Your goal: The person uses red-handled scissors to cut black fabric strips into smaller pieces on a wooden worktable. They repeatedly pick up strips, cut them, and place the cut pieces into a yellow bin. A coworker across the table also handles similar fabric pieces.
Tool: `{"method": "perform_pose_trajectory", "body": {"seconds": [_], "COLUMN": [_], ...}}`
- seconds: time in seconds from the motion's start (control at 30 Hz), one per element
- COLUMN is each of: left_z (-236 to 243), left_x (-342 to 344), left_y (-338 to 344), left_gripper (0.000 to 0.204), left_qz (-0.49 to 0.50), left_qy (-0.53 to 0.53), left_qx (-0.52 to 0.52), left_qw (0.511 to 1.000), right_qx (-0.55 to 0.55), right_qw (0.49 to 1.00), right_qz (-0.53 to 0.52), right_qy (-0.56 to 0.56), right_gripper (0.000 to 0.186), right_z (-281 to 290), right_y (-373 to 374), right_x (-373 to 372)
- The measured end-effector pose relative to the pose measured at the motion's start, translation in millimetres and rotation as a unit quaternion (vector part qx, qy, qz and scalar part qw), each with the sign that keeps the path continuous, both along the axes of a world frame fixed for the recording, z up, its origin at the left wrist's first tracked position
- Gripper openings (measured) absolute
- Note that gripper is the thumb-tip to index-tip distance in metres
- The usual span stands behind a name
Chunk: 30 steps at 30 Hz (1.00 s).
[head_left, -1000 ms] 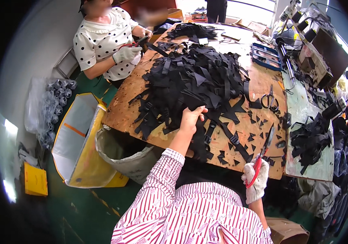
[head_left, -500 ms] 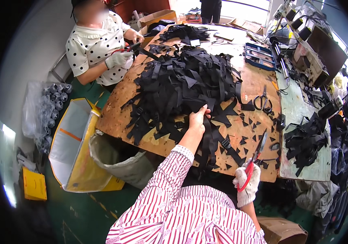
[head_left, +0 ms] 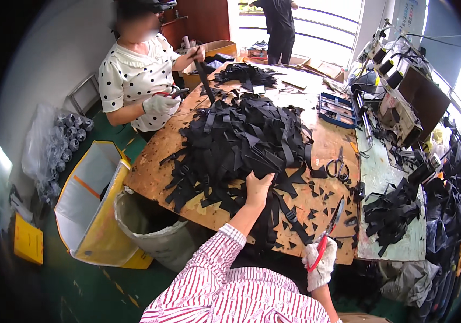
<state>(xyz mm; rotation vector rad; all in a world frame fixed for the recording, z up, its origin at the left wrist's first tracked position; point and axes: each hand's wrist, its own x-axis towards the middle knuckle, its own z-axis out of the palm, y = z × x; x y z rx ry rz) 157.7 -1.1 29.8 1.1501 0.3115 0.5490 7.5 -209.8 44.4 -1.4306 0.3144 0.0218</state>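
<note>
My bare left hand point(head_left: 258, 187) grips black fabric at the front of a big pile of black straps and cut pieces point(head_left: 241, 132); some buckled straps hang over the table's edge below it. In my gloved right hand point(head_left: 319, 266) are red-handled scissors point(head_left: 336, 214), blades pointing up over small black offcuts point(head_left: 312, 213) on the wooden table point(head_left: 155, 164). Black-handled shears point(head_left: 338, 169) lie to the right of the pile.
A co-worker point(head_left: 136, 81) at the left holds scissors and a raised black strap. Machinery point(head_left: 392, 107), a blue tray point(head_left: 335, 110) and another strap heap point(head_left: 392, 215) are at right. A yellow bag point(head_left: 93, 215) and sack point(head_left: 155, 242) stand left below. Another person point(head_left: 279, 32) stands behind.
The co-worker has raised their bare hand, lifting a black strap. The view has shifted, more of the back shows. My left hand still grips the pile's front; my scissors remain at the right.
</note>
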Motion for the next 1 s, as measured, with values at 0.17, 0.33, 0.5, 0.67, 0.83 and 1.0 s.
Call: {"method": "perform_pose_trajectory", "body": {"seconds": [0.17, 0.33, 0.5, 0.67, 0.83, 1.0], "left_z": [51, 74, 60, 58, 56, 50], "left_x": [-63, -108, -126, -129, -138, -143], "left_y": [9, 5, -3, 8, 3, -1], "left_gripper": [0.026, 0.035, 0.021, 0.022, 0.020, 0.018], "left_qz": [-0.031, -0.121, -0.170, -0.130, -0.196, -0.291], "left_qy": [-0.072, -0.228, -0.263, -0.245, -0.245, -0.220], "left_qx": [0.270, 0.480, 0.537, 0.542, 0.542, 0.329], "left_qw": [0.960, 0.839, 0.784, 0.793, 0.779, 0.871], "right_qx": [0.002, 0.047, 0.051, 0.021, -0.013, -0.092], "right_qw": [1.000, 0.993, 0.981, 0.973, 0.966, 0.974], "right_qz": [0.006, 0.051, 0.053, 0.030, 0.068, 0.112], "right_qy": [-0.030, -0.092, -0.178, -0.228, -0.249, -0.177], "right_gripper": [0.039, 0.042, 0.046, 0.045, 0.044, 0.042], "right_z": [21, 36, 43, 38, 34, 35], "right_y": [11, 19, 15, 5, 22, 24], "right_x": [11, 17, 19, 15, 11, 17]}}
